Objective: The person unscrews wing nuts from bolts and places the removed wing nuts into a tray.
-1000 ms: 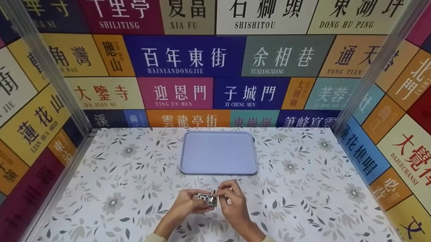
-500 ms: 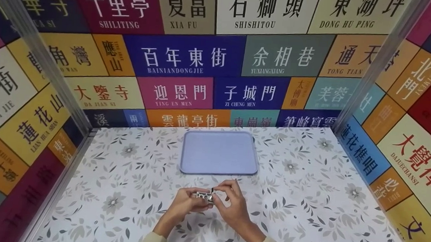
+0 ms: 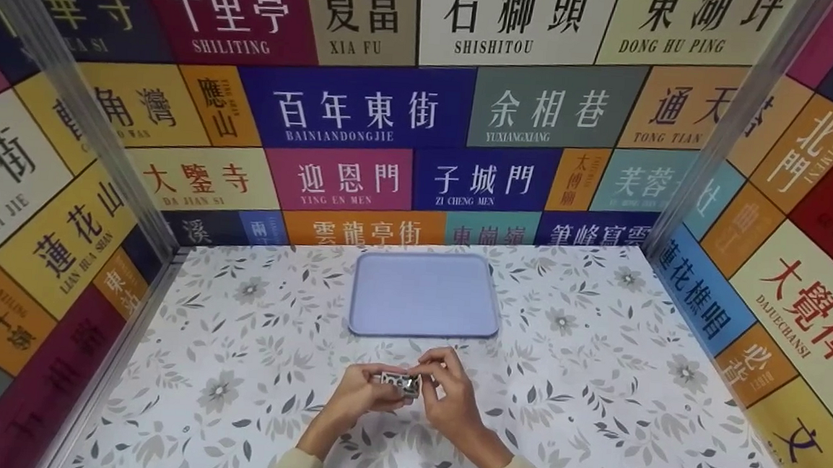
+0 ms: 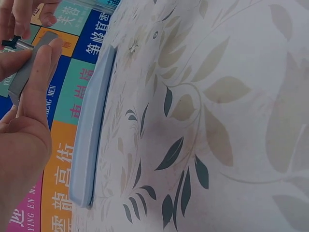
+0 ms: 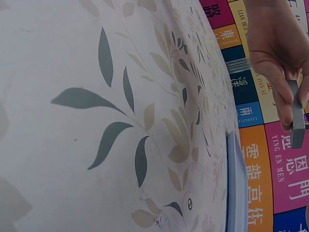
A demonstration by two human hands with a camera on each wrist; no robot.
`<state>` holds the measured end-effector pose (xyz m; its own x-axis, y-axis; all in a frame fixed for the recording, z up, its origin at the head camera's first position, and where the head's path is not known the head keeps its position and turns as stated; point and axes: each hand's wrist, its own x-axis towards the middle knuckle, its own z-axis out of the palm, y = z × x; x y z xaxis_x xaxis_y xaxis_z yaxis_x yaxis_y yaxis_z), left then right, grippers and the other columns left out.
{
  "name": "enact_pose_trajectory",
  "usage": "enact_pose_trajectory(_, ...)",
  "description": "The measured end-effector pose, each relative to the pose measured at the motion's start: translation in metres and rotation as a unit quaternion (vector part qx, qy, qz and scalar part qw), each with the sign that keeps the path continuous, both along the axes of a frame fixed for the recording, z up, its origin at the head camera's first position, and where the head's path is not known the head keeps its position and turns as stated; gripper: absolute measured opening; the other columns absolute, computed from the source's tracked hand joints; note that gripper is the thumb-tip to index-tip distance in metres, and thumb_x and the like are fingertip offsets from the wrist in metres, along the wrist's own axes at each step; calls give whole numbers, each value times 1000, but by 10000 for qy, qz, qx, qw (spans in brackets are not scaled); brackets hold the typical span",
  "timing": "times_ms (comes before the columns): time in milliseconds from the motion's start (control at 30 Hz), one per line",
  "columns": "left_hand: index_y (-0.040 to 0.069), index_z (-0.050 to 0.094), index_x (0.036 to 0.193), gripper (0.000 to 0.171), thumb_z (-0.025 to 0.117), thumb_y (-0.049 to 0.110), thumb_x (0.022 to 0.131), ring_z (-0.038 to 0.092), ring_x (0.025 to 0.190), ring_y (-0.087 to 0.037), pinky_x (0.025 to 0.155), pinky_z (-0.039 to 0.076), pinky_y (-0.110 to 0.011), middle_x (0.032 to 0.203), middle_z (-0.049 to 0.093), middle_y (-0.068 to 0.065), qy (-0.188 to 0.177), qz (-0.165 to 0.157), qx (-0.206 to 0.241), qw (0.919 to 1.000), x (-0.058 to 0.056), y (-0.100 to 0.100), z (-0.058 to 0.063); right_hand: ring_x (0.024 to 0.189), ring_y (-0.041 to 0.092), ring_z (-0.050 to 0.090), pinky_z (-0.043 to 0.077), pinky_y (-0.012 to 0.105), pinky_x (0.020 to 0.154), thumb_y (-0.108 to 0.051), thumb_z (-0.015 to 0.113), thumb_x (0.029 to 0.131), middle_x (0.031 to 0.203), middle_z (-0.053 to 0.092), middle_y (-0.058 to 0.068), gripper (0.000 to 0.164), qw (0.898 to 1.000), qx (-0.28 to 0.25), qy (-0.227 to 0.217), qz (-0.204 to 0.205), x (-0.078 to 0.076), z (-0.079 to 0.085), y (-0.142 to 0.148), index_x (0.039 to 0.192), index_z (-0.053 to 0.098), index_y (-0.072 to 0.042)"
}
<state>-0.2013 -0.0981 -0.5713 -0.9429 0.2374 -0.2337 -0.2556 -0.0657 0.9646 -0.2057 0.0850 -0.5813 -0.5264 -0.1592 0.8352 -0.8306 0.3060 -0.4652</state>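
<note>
A small grey rectangular block (image 3: 393, 381) with round openings on its face is held above the table's near middle. My left hand (image 3: 360, 390) grips it by its left end, thumb on one side and fingers on the other. The left wrist view shows the plain grey side of the block (image 4: 35, 65) and a small black-ended metallic part (image 4: 17, 43) standing out of it. My right hand (image 3: 453, 399) is at the block's right end, thumb and fingertips pinching that small part. In the right wrist view the left hand (image 5: 280, 53) shows around the block.
A pale blue-lilac rectangular tray (image 3: 424, 292) lies flat on the table beyond the hands. The table (image 3: 580, 389) wears a white leaf-and-flower cover. Panels of coloured signs (image 3: 352, 107) stand at the back and on both sides, with clear strips at the corners.
The right fingers shift slightly at the block's right end, first nearer the block, then a little right. The block tilts slightly. The black tip, seen earlier from the head, is now covered by fingers.
</note>
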Motion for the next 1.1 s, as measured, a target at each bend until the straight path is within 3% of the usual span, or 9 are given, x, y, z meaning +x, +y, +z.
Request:
enact_pose_trajectory(267, -9, 66, 121, 42, 66, -2, 80, 77, 77, -18, 74, 67, -27, 98, 77, -18, 33, -14, 57, 10000, 2, 0, 1, 82, 18, 58, 51, 11, 60, 23, 65, 78, 100, 59, 11, 33, 9999, -97, 37, -23, -2, -3, -1, 84, 69, -10)
enact_pose_trajectory(533, -10, 64, 123, 44, 66, -2, 79, 77, 78, -20, 74, 67, -28, 98, 77, -20, 69, -76, 68, 9999, 2, 1, 1, 80, 16, 59, 50, 12, 57, 20, 71, 77, 98, 60, 9, 31, 9991, -167, -332, -197, 0, -1, -2, 77, 67, -10)
enact_pose_trajectory(733, -11, 62, 126, 45, 65, -1, 82, 77, 79, -19, 75, 67, -28, 97, 76, -19, -23, -54, 51, 10000, 3, -2, 2, 76, 22, 56, 46, 13, 54, 27, 65, 72, 94, 58, 17, 31, 9988, -286, -230, -311, 12, 20, -5, 80, 66, -3)
enact_pose_trajectory(867, -11, 62, 125, 45, 65, -2, 81, 77, 79, -20, 75, 67, -28, 99, 76, -19, -60, 23, 54, 10000, 3, -3, 3, 80, 24, 53, 44, 10, 57, 19, 68, 75, 99, 58, 20, 24, 9980, -197, -531, -269, 21, 31, -4, 92, 66, 2)
enact_pose_trajectory(967, -11, 62, 125, 46, 64, -1, 81, 77, 80, -20, 75, 67, -28, 100, 76, -19, -50, 17, 35, 10000, 2, -2, 3, 83, 27, 52, 44, 10, 58, 10, 72, 78, 103, 58, 21, 23, 9963, -104, -833, -201, 20, 24, -2, 99, 66, 3)
enact_pose_trajectory(1100, -12, 62, 124, 45, 64, -2, 80, 77, 80, -19, 76, 67, -28, 99, 77, -19, -42, -3, 28, 10000, 1, -2, 1, 84, 28, 54, 48, 19, 56, 4, 73, 80, 108, 58, 16, 25, 9958, 32, -901, -122, 11, 6, 0, 103, 68, -3)
